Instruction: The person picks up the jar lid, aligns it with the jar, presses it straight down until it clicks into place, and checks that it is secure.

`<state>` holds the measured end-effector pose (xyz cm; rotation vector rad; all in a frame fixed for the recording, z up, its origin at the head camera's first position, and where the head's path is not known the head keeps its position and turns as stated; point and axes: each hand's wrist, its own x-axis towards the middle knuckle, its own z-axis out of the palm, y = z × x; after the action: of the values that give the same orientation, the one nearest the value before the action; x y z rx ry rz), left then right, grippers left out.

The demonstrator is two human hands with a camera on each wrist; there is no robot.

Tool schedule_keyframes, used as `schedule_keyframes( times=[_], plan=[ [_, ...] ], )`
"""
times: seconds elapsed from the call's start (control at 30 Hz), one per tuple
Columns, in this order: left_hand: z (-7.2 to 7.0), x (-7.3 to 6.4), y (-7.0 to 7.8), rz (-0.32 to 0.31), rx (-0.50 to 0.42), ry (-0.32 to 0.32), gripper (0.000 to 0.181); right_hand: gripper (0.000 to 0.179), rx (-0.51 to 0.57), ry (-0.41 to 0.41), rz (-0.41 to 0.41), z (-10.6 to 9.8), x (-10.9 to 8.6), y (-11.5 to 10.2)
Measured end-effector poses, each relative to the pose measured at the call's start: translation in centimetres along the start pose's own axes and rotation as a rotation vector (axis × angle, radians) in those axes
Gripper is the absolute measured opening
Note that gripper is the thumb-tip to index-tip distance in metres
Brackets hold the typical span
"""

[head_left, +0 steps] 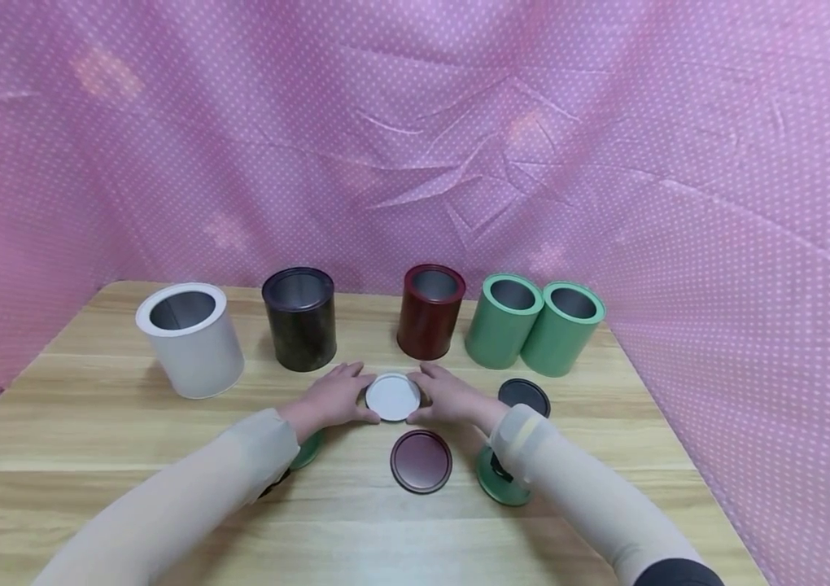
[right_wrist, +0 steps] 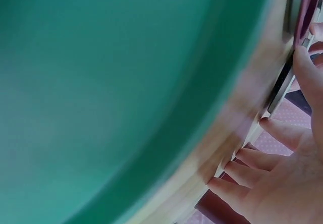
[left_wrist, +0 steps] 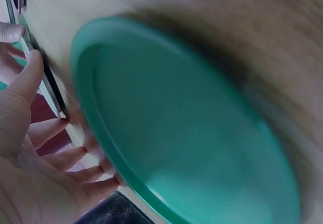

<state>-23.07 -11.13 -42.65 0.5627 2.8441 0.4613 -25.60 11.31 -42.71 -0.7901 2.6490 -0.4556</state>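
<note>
A round white lid lies on the wooden table between both hands. My left hand grips its left edge between thumb and index finger, the other fingers spread toward the far side. On the opposite edge, my right hand holds it the same way. Both wrist views show the lid's rim edge-on between the fingers, low over the tabletop. A green lid sits beneath the left wrist, partly hidden by the sleeve in the head view. Another green lid lies under the right forearm.
Nearer than the white lid is a dark red lid; a black lid lies right. Along the back stand lidless cans: white, black, dark red and two touching green ones. A pink dotted curtain hangs behind.
</note>
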Motion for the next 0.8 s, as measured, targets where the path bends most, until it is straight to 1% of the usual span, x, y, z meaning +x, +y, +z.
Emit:
schedule_keyframes(
  times=[0.17, 0.23, 0.33, 0.4, 0.47, 0.53, 0.6, 0.63, 0.73, 0.8],
  plan=[
    [0.0, 0.0, -0.3, -0.005, -0.071, -0.01, 0.077, 0.071, 0.036, -0.007, -0.012, -0.2, -0.1, -0.1],
    [0.0, 0.2, -0.6, 0.013, -0.083, -0.001, 0.076, 0.071, 0.059, 0.0, -0.026, -0.4, -0.2, -0.1],
    [-0.2, 0.3, -0.8, 0.06, -0.103, 0.02, 0.074, 0.069, 0.083, 0.021, -0.064, -0.6, -0.1, -0.1],
    [-0.2, 0.4, -1.0, 0.119, -0.108, 0.045, 0.071, 0.065, 0.095, 0.04, -0.105, -0.6, 0.0, 0.0],
    [-0.3, 0.4, -1.2, 0.163, -0.146, 0.063, 0.066, 0.058, 0.108, 0.056, -0.155, -0.6, 0.2, 0.1],
    [-0.4, 0.3, -1.4, 0.186, -0.191, 0.078, 0.063, 0.054, 0.127, 0.067, -0.191, -0.6, 0.4, 0.2],
    [-0.5, 0.1, -1.5, 0.186, -0.23, 0.086, 0.063, 0.053, 0.153, 0.069, -0.209, -0.6, 0.6, 0.3],
    [-0.5, 0.0, -1.6, 0.172, -0.249, 0.086, 0.064, 0.054, 0.165, 0.066, -0.208, -0.7, 0.6, 0.3],
    [-0.5, -0.2, -1.9, 0.135, -0.276, 0.086, 0.071, 0.062, 0.203, 0.056, -0.183, -0.8, 0.6, 0.2],
    [-0.5, -0.2, -2.1, 0.125, -0.294, 0.086, 0.075, 0.065, 0.223, 0.052, -0.177, -0.8, 0.5, 0.1]
  ],
)
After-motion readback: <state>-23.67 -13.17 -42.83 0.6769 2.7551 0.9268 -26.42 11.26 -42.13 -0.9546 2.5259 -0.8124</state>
